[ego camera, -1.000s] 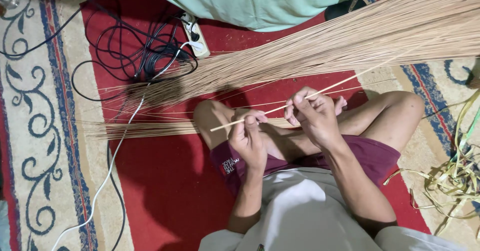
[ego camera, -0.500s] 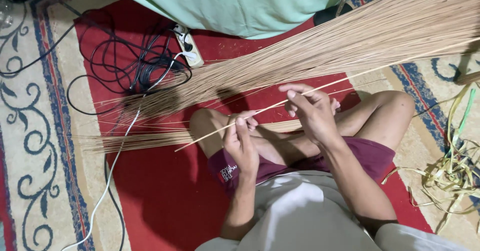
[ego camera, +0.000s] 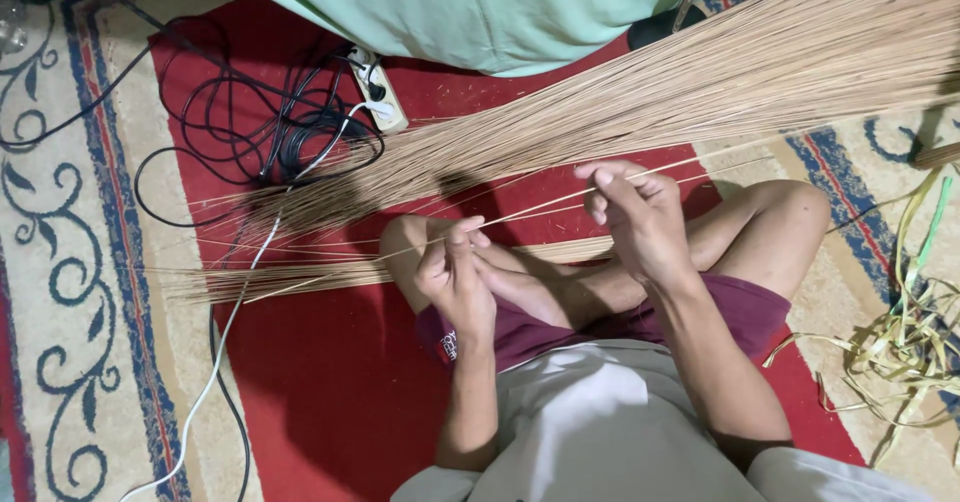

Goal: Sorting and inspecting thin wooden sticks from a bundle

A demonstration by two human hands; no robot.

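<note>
The person sits cross-legged on a red carpet (ego camera: 300, 402) with a cream border of blue scrollwork (ego camera: 60, 292). A pale green cloth (ego camera: 500, 7) hangs at the top of the view. Beside it lie a white power strip (ego camera: 380, 97) and a tangle of black cables (ego camera: 270, 132), with a white cable (ego camera: 225, 332) trailing down the carpet. A large bundle of thin tan sticks (ego camera: 720, 77) fans across the floor from the upper right, and a smaller flat bunch of sticks (ego camera: 300, 277) lies before the knees. Loose green-yellow leaf strips (ego camera: 915, 337) lie at the right.

The left hand (ego camera: 455, 277) and right hand (ego camera: 640, 217) each pinch a single thin stick (ego camera: 535, 207) between thumb and fingertips, holding it stretched over the lap between them.

Compared with half a second earlier, the hands have drawn further apart along the stick, the left hand has dropped lower, and the stick's free left end reaches further out over the carpet.
</note>
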